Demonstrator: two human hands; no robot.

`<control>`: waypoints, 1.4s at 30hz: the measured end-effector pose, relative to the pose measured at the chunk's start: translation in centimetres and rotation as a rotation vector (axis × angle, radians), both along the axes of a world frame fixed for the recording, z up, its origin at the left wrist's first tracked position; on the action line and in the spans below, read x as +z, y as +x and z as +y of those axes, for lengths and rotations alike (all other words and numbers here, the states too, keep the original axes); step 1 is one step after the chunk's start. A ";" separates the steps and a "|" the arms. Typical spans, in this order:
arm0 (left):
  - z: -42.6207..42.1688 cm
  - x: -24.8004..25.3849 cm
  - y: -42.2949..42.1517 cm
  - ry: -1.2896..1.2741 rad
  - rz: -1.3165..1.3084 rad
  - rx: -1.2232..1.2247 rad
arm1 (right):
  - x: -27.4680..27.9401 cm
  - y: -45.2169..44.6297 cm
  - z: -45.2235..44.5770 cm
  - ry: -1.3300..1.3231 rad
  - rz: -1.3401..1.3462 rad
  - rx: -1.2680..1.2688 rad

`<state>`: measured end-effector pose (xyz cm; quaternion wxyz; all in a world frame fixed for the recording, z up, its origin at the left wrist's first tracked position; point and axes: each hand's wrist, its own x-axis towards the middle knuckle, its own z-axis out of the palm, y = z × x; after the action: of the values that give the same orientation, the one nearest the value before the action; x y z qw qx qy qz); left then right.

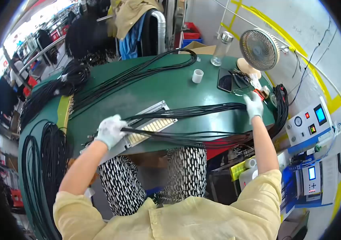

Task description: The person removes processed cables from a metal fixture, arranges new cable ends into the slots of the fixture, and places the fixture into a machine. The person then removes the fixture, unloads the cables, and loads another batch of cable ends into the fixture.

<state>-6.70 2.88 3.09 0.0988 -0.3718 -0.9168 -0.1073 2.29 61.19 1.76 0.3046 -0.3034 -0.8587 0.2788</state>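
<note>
A hand could pass over the green table between the looped cables and the strung cables, left of the cup. The strung cables bar the tray from above; bottle, phone and fan obstruct the far right.

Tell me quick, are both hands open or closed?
Left hand: closed on black cables.
Right hand: at the upper run of them; open or closed, can't tell.

Green desk | black cable bundles, slotted metal tray near front edge | white cup, glass bottle, phone, small fan toward far right
</note>
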 end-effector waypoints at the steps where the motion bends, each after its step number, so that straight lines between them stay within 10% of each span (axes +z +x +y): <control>1: 0.3 -0.6 0.5 0.058 -0.016 0.026 | -0.4 -1.9 -0.8 -0.001 0.002 0.064; 13: 1.2 -1.6 1.2 0.177 0.121 0.096 | 1.5 -16.6 -6.5 0.071 -0.603 -0.381; 42: 1.8 -1.2 1.5 0.189 0.095 0.124 | 0.3 -15.3 -5.3 0.124 -0.516 -0.214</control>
<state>-5.22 4.66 1.93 0.1830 -0.3081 -0.9181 -0.1691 -12.97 55.91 2.08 0.1216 -0.4342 -0.8863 0.1056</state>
